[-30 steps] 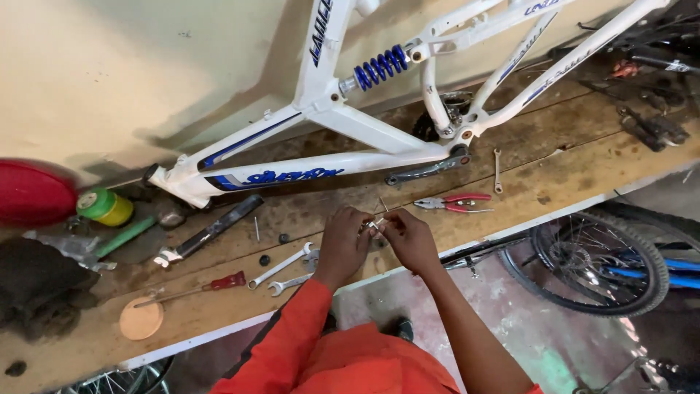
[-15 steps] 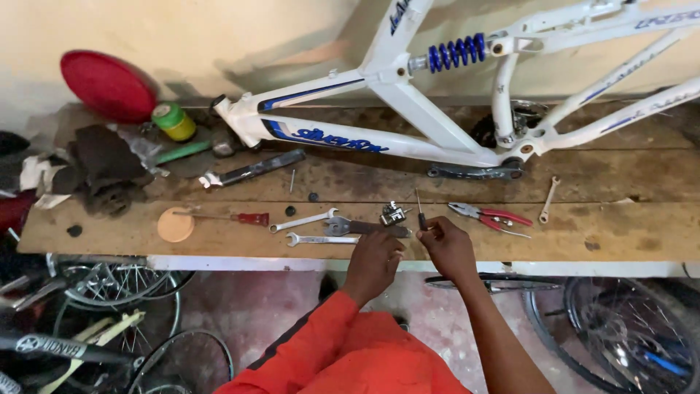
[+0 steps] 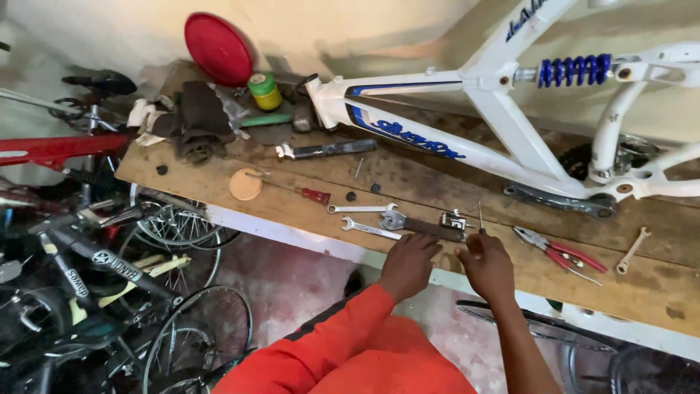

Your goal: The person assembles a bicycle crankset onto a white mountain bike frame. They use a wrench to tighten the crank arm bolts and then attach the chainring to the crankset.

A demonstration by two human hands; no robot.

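Note:
My left hand (image 3: 408, 265) rests with curled fingers at the front edge of the wooden workbench (image 3: 219, 186), just below a dark adjustable wrench (image 3: 423, 223) and a small metal part (image 3: 453, 219). My right hand (image 3: 487, 266) sits beside it and pinches a thin metal tool (image 3: 480, 217) that stands upright from the fingers. Two silver spanners (image 3: 362, 209) lie just left of the wrench. A white bicycle frame (image 3: 510, 138) with a blue coil shock (image 3: 572, 70) lies across the back of the bench.
Red-handled pliers (image 3: 561, 252) and a small spanner (image 3: 631, 250) lie to the right. A red-handled screwdriver (image 3: 295, 190), a tan disc (image 3: 246, 184), a green-yellow can (image 3: 265, 91), a red round lid (image 3: 218, 49) and rags (image 3: 193, 120) sit left. Bicycles and wheels (image 3: 175, 226) crowd the floor at left.
The view has swung left and drawn closer. Both hands have lowered to the bench's front edge, and the small part they held a second ago now lies by the wrench.

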